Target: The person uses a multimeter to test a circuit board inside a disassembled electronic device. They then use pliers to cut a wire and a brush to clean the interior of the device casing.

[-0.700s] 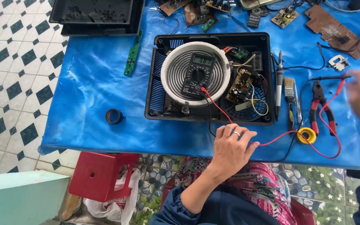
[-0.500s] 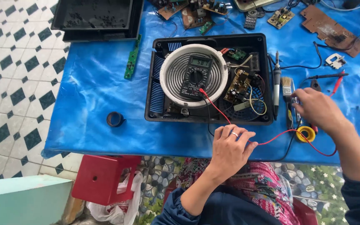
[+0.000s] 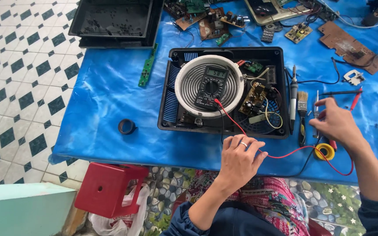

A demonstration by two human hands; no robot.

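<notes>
Wire (image 3: 285,155) (red, thin and limp) lies under my flat left hand (image 3: 239,159), while my right hand (image 3: 335,122) pinches a slim screwdriver (image 3: 316,105) mid-shaft at centre right.

Bright even daylight, soft shadows, sharp focus, perhaps slight edge distortion

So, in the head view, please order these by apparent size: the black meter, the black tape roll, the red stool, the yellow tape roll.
Largest to smallest:
1. red stool
2. black meter
3. black tape roll and yellow tape roll look alike; not ranked.
</notes>
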